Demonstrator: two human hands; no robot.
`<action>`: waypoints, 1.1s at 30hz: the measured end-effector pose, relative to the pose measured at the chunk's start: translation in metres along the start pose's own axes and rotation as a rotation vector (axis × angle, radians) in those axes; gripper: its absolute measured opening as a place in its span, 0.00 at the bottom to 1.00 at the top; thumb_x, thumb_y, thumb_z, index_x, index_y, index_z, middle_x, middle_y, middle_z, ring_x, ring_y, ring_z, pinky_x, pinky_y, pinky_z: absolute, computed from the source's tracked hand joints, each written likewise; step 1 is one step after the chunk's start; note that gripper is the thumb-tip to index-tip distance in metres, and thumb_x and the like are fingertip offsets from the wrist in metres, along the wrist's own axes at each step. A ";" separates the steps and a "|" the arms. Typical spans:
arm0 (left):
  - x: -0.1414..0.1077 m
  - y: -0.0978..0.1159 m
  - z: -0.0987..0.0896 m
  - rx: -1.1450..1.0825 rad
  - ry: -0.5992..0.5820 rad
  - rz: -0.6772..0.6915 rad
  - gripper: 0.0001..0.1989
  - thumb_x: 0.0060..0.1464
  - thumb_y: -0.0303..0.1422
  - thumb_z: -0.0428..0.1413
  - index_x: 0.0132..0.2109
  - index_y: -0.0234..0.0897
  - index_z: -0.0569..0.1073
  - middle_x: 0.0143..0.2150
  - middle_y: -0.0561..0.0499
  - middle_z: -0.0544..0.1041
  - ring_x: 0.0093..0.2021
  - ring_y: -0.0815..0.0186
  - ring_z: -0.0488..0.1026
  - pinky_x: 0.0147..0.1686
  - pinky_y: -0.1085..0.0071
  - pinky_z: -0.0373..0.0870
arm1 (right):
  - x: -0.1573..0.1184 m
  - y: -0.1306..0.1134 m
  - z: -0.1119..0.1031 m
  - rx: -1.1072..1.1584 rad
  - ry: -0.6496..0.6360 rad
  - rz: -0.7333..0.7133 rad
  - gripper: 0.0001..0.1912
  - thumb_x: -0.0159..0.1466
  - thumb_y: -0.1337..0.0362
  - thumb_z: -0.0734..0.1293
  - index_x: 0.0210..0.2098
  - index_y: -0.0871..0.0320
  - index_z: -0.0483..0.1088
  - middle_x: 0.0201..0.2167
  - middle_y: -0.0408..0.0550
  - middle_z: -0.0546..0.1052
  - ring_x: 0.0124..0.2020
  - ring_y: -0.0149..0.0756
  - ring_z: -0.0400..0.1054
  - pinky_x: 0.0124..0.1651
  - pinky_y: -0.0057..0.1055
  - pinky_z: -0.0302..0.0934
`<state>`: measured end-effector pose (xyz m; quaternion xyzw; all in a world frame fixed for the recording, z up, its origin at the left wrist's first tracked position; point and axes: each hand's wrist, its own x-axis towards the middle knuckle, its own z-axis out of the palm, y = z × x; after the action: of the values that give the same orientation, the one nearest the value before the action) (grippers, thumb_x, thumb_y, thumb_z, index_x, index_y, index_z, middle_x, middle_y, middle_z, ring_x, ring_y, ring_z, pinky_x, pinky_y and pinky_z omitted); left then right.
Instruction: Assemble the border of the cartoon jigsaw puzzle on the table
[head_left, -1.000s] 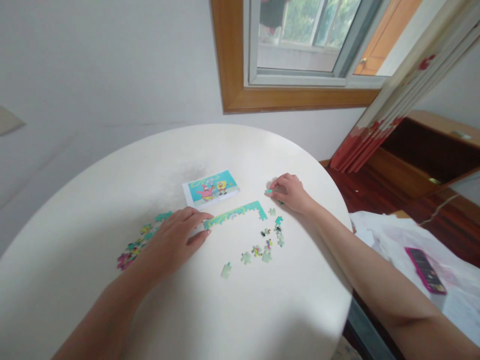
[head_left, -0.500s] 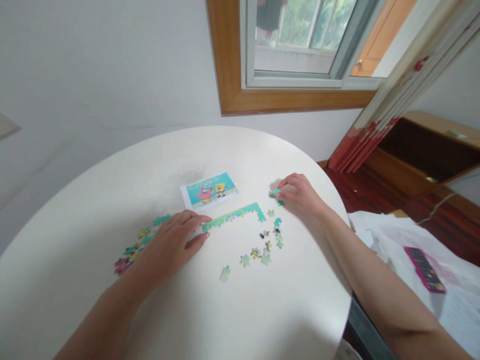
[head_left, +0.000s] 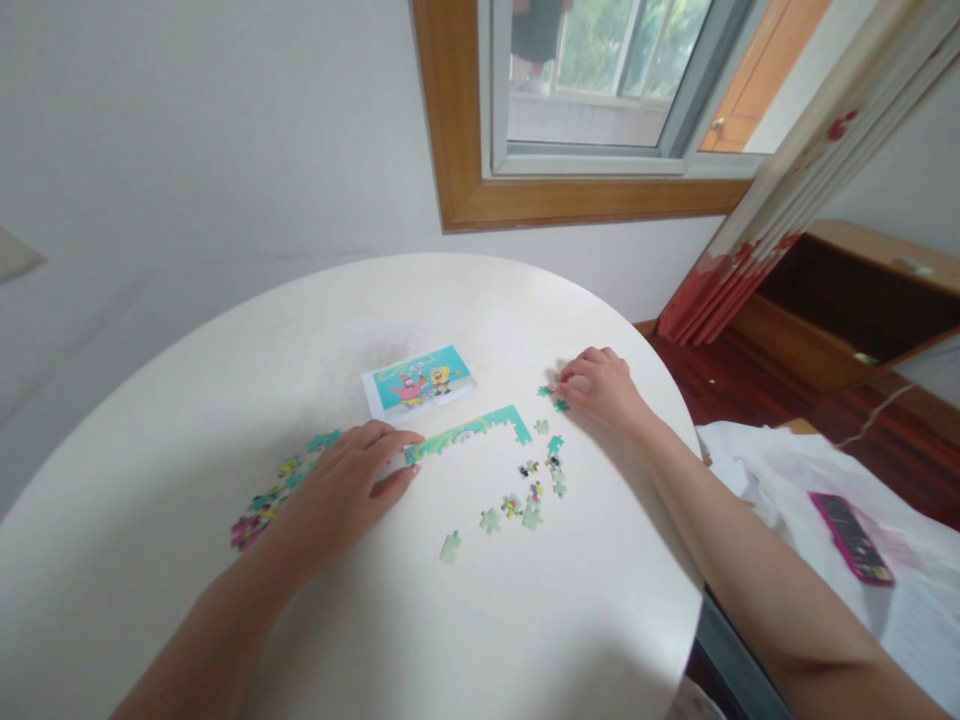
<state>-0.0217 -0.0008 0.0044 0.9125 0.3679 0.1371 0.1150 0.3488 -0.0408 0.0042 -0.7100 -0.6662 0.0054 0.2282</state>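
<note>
Through the head camera I have a round white table (head_left: 420,640) under both hands; its rim curves past beyond the fingers and passes beneath the right forearm, so room on that side is short. Between the hands and nearer the wearer, the smooth top runs on broadly.

The left hand (head_left: 349,478) rests palm down, thumb and forefinger parted at the near-left end of the joined jigsaw strip (head_left: 489,422). That strip stretches rightward from those fingertips and turns a corner toward the wearer. The right hand (head_left: 600,385) has its fingertips drawn together low over the top; I cannot tell whether a piece is pinched in them. A teal jigsaw piece (head_left: 545,391) lies just left of them, a darker teal piece (head_left: 562,406) just below.

Beyond the left hand sits a flat SpongeBob-printed box (head_left: 420,383), glossy, with white sides; its inside is hidden from me. The mixed jigsaw heap (head_left: 292,480), knobbed and multicoloured, lies left of the left hand, partly covered by it. Nearer the wearer than the right hand, pale green jigsaw pieces (head_left: 532,517) lie scattered in a loose arc. Right of the right forearm, a magenta-edged phone (head_left: 851,538) rests on crinkled white sheeting (head_left: 780,470).
</note>
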 end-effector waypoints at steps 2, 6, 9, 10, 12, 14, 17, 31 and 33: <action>0.000 0.000 0.000 0.000 -0.002 0.000 0.19 0.62 0.44 0.48 0.52 0.39 0.72 0.51 0.43 0.75 0.54 0.52 0.72 0.57 0.53 0.67 | -0.004 -0.012 0.000 -0.049 -0.001 0.011 0.11 0.63 0.54 0.69 0.33 0.55 0.78 0.39 0.54 0.76 0.46 0.50 0.64 0.48 0.43 0.55; 0.001 -0.001 0.001 0.003 -0.003 0.000 0.20 0.62 0.45 0.48 0.52 0.38 0.73 0.50 0.43 0.76 0.53 0.52 0.72 0.57 0.52 0.67 | -0.008 -0.029 0.005 -0.168 0.007 0.017 0.16 0.64 0.51 0.69 0.38 0.58 0.77 0.40 0.55 0.76 0.47 0.52 0.63 0.47 0.43 0.52; 0.001 -0.002 0.002 0.005 -0.001 0.002 0.20 0.63 0.45 0.48 0.53 0.39 0.72 0.50 0.43 0.76 0.53 0.52 0.72 0.56 0.52 0.67 | -0.007 -0.032 0.008 -0.115 -0.029 -0.004 0.12 0.66 0.56 0.68 0.38 0.59 0.77 0.41 0.55 0.76 0.46 0.50 0.64 0.45 0.41 0.51; 0.000 -0.003 0.002 0.004 0.003 0.004 0.20 0.63 0.45 0.48 0.53 0.38 0.72 0.50 0.43 0.75 0.53 0.52 0.72 0.56 0.52 0.68 | -0.006 -0.032 0.008 -0.093 -0.043 -0.015 0.10 0.66 0.58 0.67 0.39 0.58 0.77 0.41 0.54 0.76 0.46 0.49 0.64 0.45 0.40 0.51; 0.000 -0.003 0.003 0.003 0.011 0.012 0.19 0.63 0.44 0.48 0.53 0.38 0.72 0.51 0.43 0.75 0.53 0.52 0.72 0.56 0.52 0.67 | -0.005 -0.030 0.008 -0.062 -0.065 -0.044 0.07 0.66 0.62 0.67 0.40 0.56 0.77 0.41 0.52 0.77 0.45 0.46 0.64 0.45 0.39 0.51; -0.001 -0.004 0.004 0.005 0.013 0.015 0.19 0.63 0.43 0.48 0.54 0.38 0.72 0.51 0.43 0.75 0.53 0.52 0.71 0.56 0.52 0.67 | -0.005 -0.027 0.007 -0.030 -0.085 -0.075 0.07 0.66 0.65 0.67 0.41 0.53 0.77 0.41 0.50 0.77 0.46 0.45 0.65 0.45 0.38 0.51; -0.001 -0.004 0.004 0.009 0.006 0.005 0.19 0.63 0.44 0.49 0.54 0.39 0.72 0.50 0.43 0.75 0.52 0.53 0.72 0.55 0.54 0.68 | -0.006 -0.024 0.004 0.016 -0.099 -0.104 0.09 0.64 0.63 0.68 0.45 0.52 0.77 0.44 0.49 0.77 0.47 0.44 0.65 0.46 0.37 0.52; -0.001 -0.002 0.003 0.010 0.011 0.002 0.19 0.63 0.44 0.48 0.54 0.39 0.72 0.49 0.44 0.75 0.51 0.53 0.72 0.55 0.54 0.68 | -0.006 -0.021 0.011 0.010 -0.050 0.002 0.09 0.65 0.59 0.69 0.41 0.56 0.78 0.43 0.55 0.74 0.45 0.47 0.63 0.49 0.42 0.55; -0.001 -0.002 0.003 0.008 0.006 0.008 0.19 0.64 0.45 0.48 0.54 0.39 0.72 0.50 0.44 0.75 0.52 0.53 0.72 0.55 0.54 0.67 | -0.007 -0.025 0.013 0.006 -0.045 0.013 0.09 0.66 0.60 0.68 0.41 0.57 0.77 0.43 0.56 0.73 0.46 0.48 0.63 0.50 0.42 0.55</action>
<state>-0.0229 -0.0005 0.0010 0.9140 0.3650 0.1388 0.1098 0.3207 -0.0431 -0.0016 -0.7132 -0.6666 0.0247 0.2153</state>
